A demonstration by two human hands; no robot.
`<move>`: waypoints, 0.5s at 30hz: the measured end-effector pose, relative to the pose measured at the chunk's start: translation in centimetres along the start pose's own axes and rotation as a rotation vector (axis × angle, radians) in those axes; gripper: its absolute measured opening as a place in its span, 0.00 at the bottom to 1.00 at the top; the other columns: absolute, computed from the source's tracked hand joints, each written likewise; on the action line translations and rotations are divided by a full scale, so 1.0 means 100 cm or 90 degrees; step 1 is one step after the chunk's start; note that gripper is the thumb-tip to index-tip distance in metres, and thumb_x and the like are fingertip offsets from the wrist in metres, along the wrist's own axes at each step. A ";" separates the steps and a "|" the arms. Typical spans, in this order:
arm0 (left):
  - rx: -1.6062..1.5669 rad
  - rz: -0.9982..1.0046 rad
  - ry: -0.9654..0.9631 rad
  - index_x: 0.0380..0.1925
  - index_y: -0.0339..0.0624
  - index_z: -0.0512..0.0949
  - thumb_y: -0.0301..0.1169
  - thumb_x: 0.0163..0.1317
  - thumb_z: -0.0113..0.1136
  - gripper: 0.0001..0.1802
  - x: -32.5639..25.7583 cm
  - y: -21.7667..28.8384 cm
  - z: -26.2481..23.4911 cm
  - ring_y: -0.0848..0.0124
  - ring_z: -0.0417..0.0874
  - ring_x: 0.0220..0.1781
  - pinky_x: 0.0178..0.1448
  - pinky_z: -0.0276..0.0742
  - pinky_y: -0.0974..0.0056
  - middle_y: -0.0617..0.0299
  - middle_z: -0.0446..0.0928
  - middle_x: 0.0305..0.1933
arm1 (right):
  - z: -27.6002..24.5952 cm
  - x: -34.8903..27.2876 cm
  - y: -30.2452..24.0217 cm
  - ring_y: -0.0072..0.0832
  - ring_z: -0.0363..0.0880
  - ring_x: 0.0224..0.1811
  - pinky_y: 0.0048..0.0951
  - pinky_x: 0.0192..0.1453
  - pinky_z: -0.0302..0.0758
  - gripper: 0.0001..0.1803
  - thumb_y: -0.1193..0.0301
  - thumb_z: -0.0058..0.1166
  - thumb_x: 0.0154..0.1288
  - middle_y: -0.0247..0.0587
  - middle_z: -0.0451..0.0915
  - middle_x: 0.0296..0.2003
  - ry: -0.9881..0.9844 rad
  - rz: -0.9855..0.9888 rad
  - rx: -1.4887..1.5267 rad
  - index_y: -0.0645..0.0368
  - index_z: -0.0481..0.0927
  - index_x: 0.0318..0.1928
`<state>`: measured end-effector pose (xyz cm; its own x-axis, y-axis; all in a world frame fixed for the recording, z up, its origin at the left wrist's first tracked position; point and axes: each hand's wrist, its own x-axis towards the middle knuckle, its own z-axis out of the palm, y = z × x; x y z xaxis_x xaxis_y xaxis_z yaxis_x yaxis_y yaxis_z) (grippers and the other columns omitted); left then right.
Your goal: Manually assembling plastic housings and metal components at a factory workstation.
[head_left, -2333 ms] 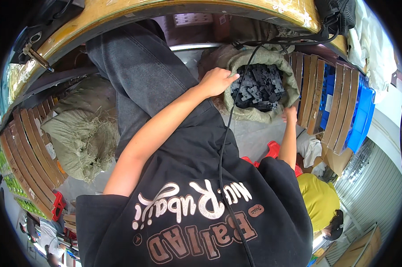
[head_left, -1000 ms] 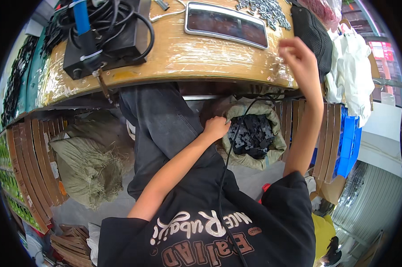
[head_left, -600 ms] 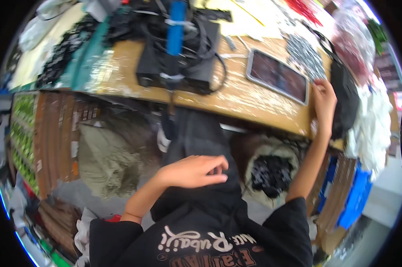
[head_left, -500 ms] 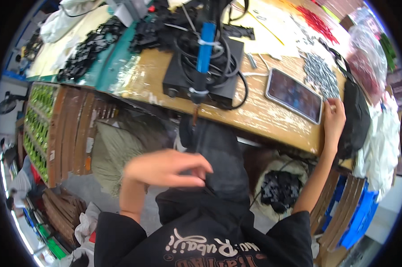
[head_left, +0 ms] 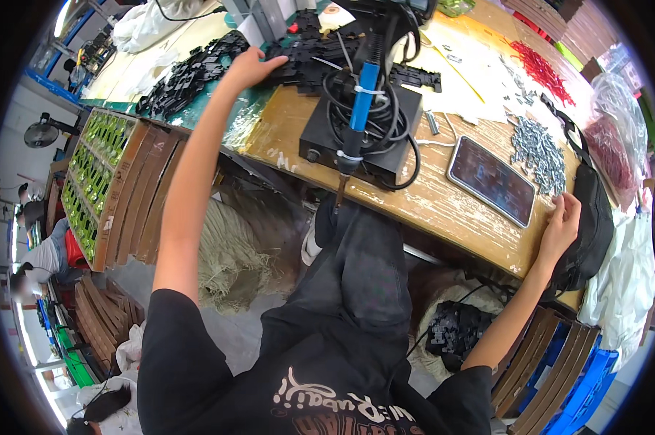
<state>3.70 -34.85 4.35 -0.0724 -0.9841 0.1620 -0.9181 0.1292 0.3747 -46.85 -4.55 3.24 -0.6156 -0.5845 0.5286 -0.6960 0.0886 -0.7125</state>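
Observation:
My left hand [head_left: 252, 70] reaches far left across the table, thumb and fingers apart. It is over the edge of the black plastic parts, between one heap [head_left: 197, 72] and a second heap [head_left: 316, 61]; nothing shows in its grip. My right hand [head_left: 561, 226] rests at the table's right edge, fingers curled and fingertips close together. Beside its fingertips lies a pile of small silver screws [head_left: 537, 156]. Whatever those fingers may hold is too small to make out. A blue electric screwdriver [head_left: 363, 98] hangs upright at the middle, its bit pointing down past the table's front edge.
Behind the screwdriver a black control box [head_left: 316, 138] carries coiled cable. A phone [head_left: 490, 181] lies left of the screws. Red pieces [head_left: 541, 69] are spread at the far right. A black bag [head_left: 585, 217] hangs by the right edge. Stacked trays [head_left: 99, 188] stand at the left.
My left hand has moved from over my lap, up and forward to the black parts. My right hand stays beside the screws. The whole view has shifted slightly.

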 end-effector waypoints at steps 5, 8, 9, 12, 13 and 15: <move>-0.140 -0.035 -0.156 0.32 0.39 0.73 0.52 0.45 0.63 0.26 -0.003 0.007 -0.020 0.76 0.74 0.19 0.22 0.71 0.70 0.65 0.72 0.20 | -0.002 -0.001 0.002 0.13 0.68 0.21 0.15 0.25 0.66 0.10 0.72 0.43 0.64 0.32 0.77 0.27 -0.011 0.025 0.040 0.61 0.73 0.44; -0.224 -0.064 -0.120 0.28 0.38 0.74 0.47 0.52 0.57 0.20 -0.017 0.010 -0.033 0.77 0.73 0.19 0.21 0.70 0.71 0.67 0.71 0.19 | -0.003 -0.002 0.003 0.14 0.70 0.22 0.15 0.26 0.67 0.09 0.72 0.43 0.64 0.34 0.78 0.29 -0.004 0.027 0.065 0.62 0.73 0.42; -0.270 -0.069 -0.107 0.29 0.38 0.74 0.45 0.54 0.55 0.18 -0.021 0.010 -0.037 0.78 0.73 0.19 0.21 0.70 0.71 0.67 0.71 0.20 | -0.003 -0.002 0.001 0.14 0.70 0.22 0.15 0.26 0.67 0.09 0.72 0.44 0.64 0.34 0.79 0.30 0.001 0.029 0.076 0.62 0.72 0.42; -0.425 -0.081 -0.075 0.31 0.37 0.74 0.38 0.59 0.50 0.13 -0.043 0.010 -0.052 0.77 0.74 0.23 0.26 0.71 0.71 0.65 0.72 0.24 | -0.006 -0.003 -0.005 0.15 0.72 0.24 0.15 0.26 0.68 0.08 0.72 0.45 0.63 0.36 0.79 0.32 0.011 0.045 0.088 0.63 0.71 0.40; -0.474 -0.091 -0.047 0.33 0.37 0.74 0.35 0.58 0.51 0.12 -0.058 0.009 -0.061 0.77 0.74 0.25 0.29 0.72 0.71 0.65 0.72 0.26 | -0.002 -0.003 -0.008 0.15 0.72 0.24 0.14 0.27 0.68 0.09 0.71 0.46 0.63 0.37 0.79 0.33 0.005 0.044 0.095 0.63 0.70 0.41; -0.603 -0.083 -0.029 0.37 0.36 0.72 0.30 0.57 0.52 0.11 -0.086 0.014 -0.069 0.76 0.74 0.30 0.35 0.71 0.71 0.64 0.72 0.30 | -0.003 -0.004 -0.013 0.15 0.73 0.25 0.14 0.27 0.69 0.09 0.71 0.46 0.64 0.37 0.79 0.35 0.006 0.044 0.092 0.63 0.70 0.41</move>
<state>5.75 -25.37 9.81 -0.0245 -0.9989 0.0388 -0.2250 0.0433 0.9734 -45.78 -4.14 4.11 -0.6644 -0.5735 0.4792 -0.5916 0.0116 -0.8062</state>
